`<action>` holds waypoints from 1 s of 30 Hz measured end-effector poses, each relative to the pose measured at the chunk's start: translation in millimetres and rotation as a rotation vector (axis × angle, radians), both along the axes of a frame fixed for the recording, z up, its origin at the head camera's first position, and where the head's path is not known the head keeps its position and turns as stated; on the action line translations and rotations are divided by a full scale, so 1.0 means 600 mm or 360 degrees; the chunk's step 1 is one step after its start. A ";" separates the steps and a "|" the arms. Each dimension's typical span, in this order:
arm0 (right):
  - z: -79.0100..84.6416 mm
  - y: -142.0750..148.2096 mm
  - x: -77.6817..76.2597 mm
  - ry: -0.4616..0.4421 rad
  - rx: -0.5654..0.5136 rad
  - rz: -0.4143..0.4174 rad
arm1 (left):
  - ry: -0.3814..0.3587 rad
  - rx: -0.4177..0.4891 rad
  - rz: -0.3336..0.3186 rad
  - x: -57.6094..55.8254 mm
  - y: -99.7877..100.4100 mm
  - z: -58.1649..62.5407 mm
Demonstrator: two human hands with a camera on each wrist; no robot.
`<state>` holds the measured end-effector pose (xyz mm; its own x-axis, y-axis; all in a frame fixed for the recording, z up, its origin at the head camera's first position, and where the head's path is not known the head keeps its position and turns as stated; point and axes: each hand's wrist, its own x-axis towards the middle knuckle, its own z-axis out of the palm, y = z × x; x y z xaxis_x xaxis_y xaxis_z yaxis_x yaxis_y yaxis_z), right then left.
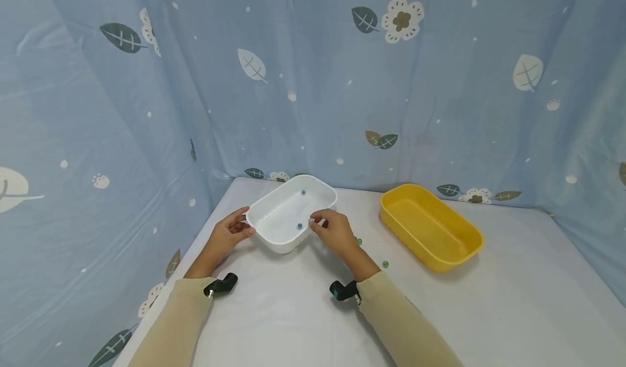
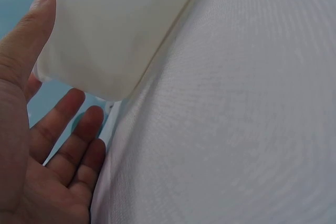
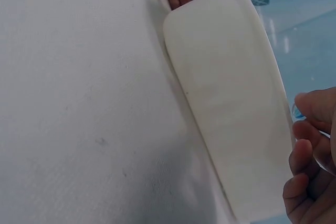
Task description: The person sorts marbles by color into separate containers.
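Observation:
A white oblong plastic tub (image 1: 274, 212) stands at the back left of the table. My left hand (image 1: 225, 239) pinches its left end, the thumb (image 2: 39, 17) against the outer wall and the index finger behind the rim; the other fingers are bent loosely below. Two blue marbles lie inside, one near the far end (image 1: 303, 192) and one near the front wall (image 1: 300, 226). Over the tub's right front rim, my right hand (image 1: 337, 234) pinches a small bluish glass marble (image 3: 298, 111) between thumb and index finger.
A yellow oblong tub (image 1: 413, 220) stands to the right of the white one. Between them on the white tablecloth (image 1: 283, 312) lie green marbles, one partly behind the right hand (image 1: 359, 241) and one closer to me (image 1: 386, 264). A patterned blue curtain (image 1: 318, 84) hangs behind.

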<state>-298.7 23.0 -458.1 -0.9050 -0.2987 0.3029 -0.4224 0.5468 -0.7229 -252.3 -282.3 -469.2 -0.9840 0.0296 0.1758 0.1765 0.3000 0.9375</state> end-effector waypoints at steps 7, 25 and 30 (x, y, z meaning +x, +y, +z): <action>0.004 -0.008 0.000 -0.0031 -0.0032 -0.0002 | -0.0009 -0.0012 0.0000 -0.001 -0.002 -0.001; -0.004 -0.007 -0.018 0.0009 -0.0015 -0.0041 | -0.0004 -0.0013 0.0031 -0.028 -0.017 -0.040; -0.005 0.002 -0.017 -0.0006 -0.0011 -0.0057 | -0.0016 -0.0024 0.0064 -0.032 -0.020 -0.049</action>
<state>-308.7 24.0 -461.2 -0.9162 -0.2638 0.3016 -0.3999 0.5567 -0.7281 -271.8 -294.2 -498.7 -0.9862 -0.0076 0.1656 0.1545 0.3205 0.9346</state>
